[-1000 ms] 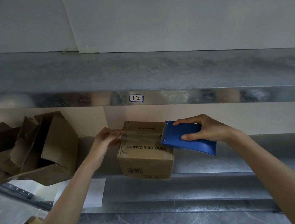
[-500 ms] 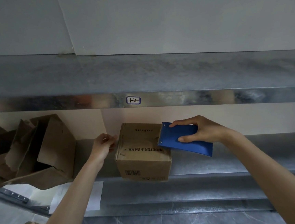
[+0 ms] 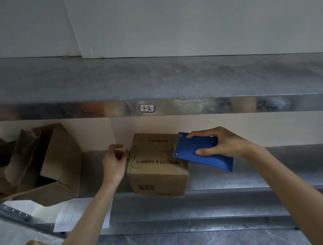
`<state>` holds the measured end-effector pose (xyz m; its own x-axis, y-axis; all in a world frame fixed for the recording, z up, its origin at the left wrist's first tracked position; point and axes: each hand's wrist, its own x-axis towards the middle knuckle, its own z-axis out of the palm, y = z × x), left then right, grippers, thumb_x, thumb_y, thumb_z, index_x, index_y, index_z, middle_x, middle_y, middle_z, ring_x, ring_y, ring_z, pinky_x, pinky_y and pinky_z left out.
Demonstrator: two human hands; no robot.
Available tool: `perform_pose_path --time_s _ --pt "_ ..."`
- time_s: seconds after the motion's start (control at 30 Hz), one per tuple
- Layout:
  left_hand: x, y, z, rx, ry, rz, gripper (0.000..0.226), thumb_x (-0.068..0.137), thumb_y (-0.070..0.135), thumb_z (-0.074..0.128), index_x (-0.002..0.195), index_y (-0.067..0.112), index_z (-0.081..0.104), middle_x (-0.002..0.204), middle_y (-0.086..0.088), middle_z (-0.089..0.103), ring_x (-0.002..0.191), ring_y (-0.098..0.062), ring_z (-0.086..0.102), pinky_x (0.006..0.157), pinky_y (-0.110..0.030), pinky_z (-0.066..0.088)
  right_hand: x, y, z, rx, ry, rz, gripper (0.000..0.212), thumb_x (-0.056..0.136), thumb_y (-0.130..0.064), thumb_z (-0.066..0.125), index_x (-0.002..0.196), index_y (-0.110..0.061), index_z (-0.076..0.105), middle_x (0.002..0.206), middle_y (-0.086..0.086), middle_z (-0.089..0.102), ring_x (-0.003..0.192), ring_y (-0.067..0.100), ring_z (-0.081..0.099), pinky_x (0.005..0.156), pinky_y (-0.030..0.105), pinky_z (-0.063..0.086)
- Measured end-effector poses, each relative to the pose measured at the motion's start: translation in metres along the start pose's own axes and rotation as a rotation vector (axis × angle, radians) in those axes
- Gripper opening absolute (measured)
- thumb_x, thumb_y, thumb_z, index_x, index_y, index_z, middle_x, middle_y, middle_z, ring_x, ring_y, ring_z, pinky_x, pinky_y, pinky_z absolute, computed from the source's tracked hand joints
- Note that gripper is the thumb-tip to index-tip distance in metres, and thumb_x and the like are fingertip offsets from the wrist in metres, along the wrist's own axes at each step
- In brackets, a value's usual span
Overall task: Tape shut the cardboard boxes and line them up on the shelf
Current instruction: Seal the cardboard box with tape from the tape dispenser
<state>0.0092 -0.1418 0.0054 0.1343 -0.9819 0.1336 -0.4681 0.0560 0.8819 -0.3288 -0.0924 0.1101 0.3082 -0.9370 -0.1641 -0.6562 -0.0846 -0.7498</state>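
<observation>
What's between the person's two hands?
In the head view, the box: the left hand touches its left edge, the right hand holds a blue dispenser over its right edge.

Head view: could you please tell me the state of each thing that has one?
Small box: flaps closed, upright on shelf.
Tape dispenser: gripped by right hand, over box's top right edge.
Left hand: fingers curled at box's left edge.
Large left box: open, crumpled, tipped over.

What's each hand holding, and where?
Right hand grips the blue tape dispenser by its middle. Left hand touches the box at its left top edge; grip unclear.
</observation>
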Motion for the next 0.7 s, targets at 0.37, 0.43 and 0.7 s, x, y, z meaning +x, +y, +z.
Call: perform_pose_path --time_s 0.37,0.43,0.7 --pt "-0.012 -0.003 0.002 -0.011 0.045 0.006 0.019 0.087 0.013 0.073 0.103 0.006 0.066 0.089 0.002 0.068 0.084 -0.011 0.066 0.082 -0.023 0.050 -0.003 0.001 0.000 -0.008 0.024 0.008 0.049 0.073 -0.055 0.076 0.119 -0.058 0.058 0.124 -0.028 0.060 0.113 -0.008 0.055 0.091 0.011 0.046" --pt "-0.007 0.004 -0.007 -0.024 0.064 0.030 0.022 0.084 0.019 0.077 0.100 0.007 0.068 0.087 0.001 0.071 0.083 -0.013 0.069 0.082 -0.024 0.052 -0.003 0.001 0.001 -0.016 0.029 0.006 0.049 0.072 -0.056 0.075 0.119 -0.058 0.058 0.125 -0.029 0.059 0.113 -0.008 0.054 0.090 0.009 0.045" --pt "-0.012 0.049 0.016 0.292 -0.192 0.338 0.041 0.087 0.052 0.067 0.120 0.028 0.066 0.122 0.008 0.065 0.114 -0.014 0.055 0.093 -0.033 0.044 -0.001 -0.002 -0.001 -0.064 0.020 -0.008 0.051 0.071 -0.062 0.070 0.120 -0.059 0.055 0.128 -0.030 0.056 0.115 -0.009 0.052 0.092 0.014 0.045"
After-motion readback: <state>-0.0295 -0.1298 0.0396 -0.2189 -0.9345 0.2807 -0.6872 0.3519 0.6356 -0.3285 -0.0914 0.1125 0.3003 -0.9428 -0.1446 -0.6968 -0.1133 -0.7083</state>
